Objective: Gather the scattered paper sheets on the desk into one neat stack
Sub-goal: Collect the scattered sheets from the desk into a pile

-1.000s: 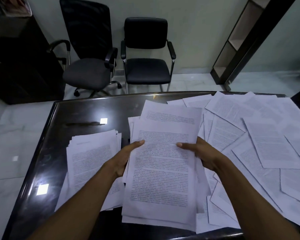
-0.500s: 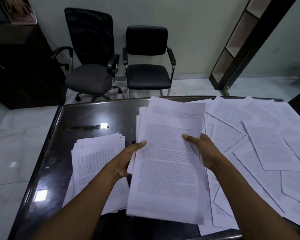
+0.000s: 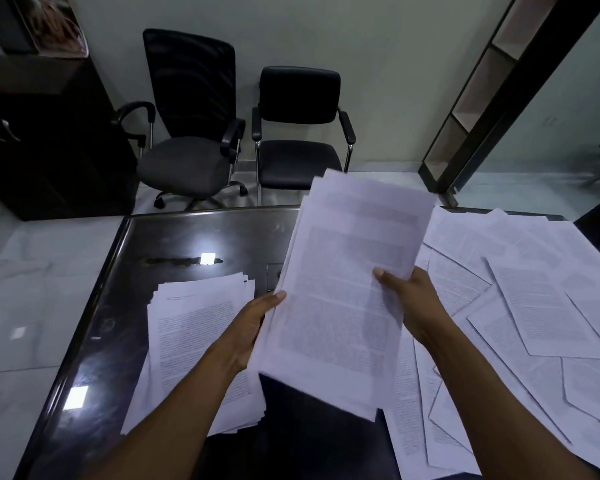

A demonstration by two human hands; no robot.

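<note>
A dark cabinet [image 3: 45, 140] is standing at the far left, with a mesh-backed swivel chair [image 3: 187, 133] and a black armchair [image 3: 300, 133] sitting beside it against the wall. On the left part of the glossy dark tabletop [image 3: 125, 306], a rough stack of printed sheets [image 3: 194, 348] is lying with its edges fanned out. The left hand [image 3: 253, 327] is gripping the left edge of a bundle of sheets [image 3: 347, 289], its thumb lying on the top page and its fingers hidden underneath. The bundle is being held up off the tabletop, tilting away from the camera, just right of the stack. The right hand [image 3: 413, 303] is clasping the bundle's right edge the same way, thumb on top. Further right, loose printed sheets [image 3: 534, 306] are lying scattered and overlapping across the tabletop. A tall open shelf unit [image 3: 482, 98] is standing behind them.
</note>
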